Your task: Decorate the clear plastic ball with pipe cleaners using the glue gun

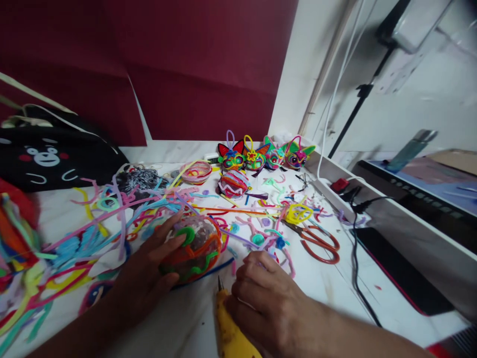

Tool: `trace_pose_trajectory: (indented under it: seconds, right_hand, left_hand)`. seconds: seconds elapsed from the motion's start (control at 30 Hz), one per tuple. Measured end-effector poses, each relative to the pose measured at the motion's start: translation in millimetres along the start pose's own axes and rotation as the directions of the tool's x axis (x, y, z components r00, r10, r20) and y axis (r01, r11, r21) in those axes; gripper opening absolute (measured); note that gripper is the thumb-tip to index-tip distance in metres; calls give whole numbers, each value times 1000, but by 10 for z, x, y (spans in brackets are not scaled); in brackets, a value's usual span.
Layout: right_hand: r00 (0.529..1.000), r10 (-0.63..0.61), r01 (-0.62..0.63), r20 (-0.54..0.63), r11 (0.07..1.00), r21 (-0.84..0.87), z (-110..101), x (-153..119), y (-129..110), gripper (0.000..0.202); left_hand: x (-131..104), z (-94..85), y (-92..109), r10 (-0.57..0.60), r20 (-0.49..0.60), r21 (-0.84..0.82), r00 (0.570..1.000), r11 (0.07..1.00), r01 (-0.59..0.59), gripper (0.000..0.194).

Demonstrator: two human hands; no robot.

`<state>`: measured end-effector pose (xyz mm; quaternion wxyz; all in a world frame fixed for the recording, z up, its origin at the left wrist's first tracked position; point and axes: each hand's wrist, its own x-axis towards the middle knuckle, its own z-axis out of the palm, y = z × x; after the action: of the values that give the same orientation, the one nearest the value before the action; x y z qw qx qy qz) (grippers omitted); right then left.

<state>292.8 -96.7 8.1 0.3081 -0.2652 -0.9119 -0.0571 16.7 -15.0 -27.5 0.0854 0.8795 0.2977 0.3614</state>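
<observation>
Clear ball: sat on the white surface [194, 318], front and centre, against the left hand [149, 263]. Clear ball [203, 253] carried orange strips and green strips; its lower near edge was partly covered by the thumb.
Left hand: gripped the ball from its left side, index finger reaching over the top, thumb low on the near side, other fingers spread along the far left.
Green coil: lay on the upper left of the ball, index fingertip at the coil [184, 235].
Right hand: fingers curled around the yellow tool, wrist coming in from lower right. Right hand [274, 298] was right of the ball, near it, not touching.
Yellow tool: stood between the hands at the near edge, metal tip up and pointing away. Yellow tool [229, 320] was partly hidden by the right hand; tip was apart from the ball.
Scissors: orange handles [320, 244], lay right of and beyond the right hand, well apart from the ball.
Fuzzy strips: multicoloured pile [121, 219] spread left of and behind the ball.
Wrapped ball: pink and multicoloured [233, 185], behind the clear ball.
Eared ornaments: four in a row [255, 159] at the back.
Black bag: back left [46, 156], printed face toward the camera.
</observation>
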Motion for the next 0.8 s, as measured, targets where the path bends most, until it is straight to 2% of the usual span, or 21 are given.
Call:
trace_pose_trajectory:
  seconds: [0.17,0.33,0.5,0.67,0.8]
  right_hand:
    - [998,-17,13,-62,998,-63,-50,-21,86,24]
    - [975,116,-156,-191,965,-209,-166,-44,315,13]
    - [974,163,-199,-157,949,-246,-184,-68,437,12]
    - [977,153,-184,-146,956,-229,-141,-62,403,13]
    - [978,150,-181,-146,957,-225,-127,-65,389,13]
  left_hand:
    - [-35,15,-87,0,29,52,1000,999,-2,55]
    - [-11,23,-73,27,23,74,999,997,-29,53]
    - [8,34,-11,-6,27,38,1000,999,5,50]
    - [34,36,15,99,-2,22,995,995,-99,46]
    - [35,12,25,81,7,6,997,997,-81,49]
